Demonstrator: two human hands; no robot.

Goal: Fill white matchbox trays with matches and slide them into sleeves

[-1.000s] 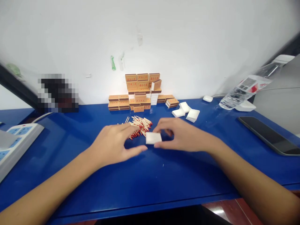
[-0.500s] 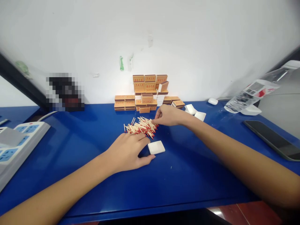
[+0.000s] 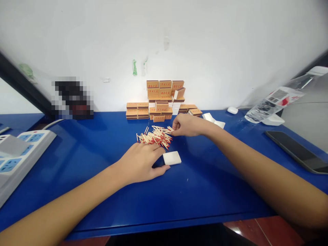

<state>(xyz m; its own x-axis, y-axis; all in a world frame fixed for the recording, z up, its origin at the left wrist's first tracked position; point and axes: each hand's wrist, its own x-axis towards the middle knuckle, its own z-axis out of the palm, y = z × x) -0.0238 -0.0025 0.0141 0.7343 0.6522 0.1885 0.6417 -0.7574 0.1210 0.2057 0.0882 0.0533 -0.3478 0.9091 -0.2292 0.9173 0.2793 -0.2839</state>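
Matches [image 3: 155,137] remain unboxed, heaped before stacked matchboxes [image 3: 159,93]; the left hand [image 3: 142,161], open, curves round the left end of a white tray [image 3: 172,158]; the right hand [image 3: 188,124] reaches the heap, grip unclear

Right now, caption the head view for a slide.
Right hand at the matches, left hand beside a white box, matchboxes stacked behind.

Is carrying, on a glossy blue tabletop [image 3: 164,201], a heap of red-headed matches [image 3: 156,137] with a white matchbox tray [image 3: 172,158] just in front. Is supporting stacked matchboxes [image 3: 165,92] at the back, a water bottle [image 3: 280,97] and a smartphone [image 3: 294,150] at right, a power strip [image 3: 30,158] at left.
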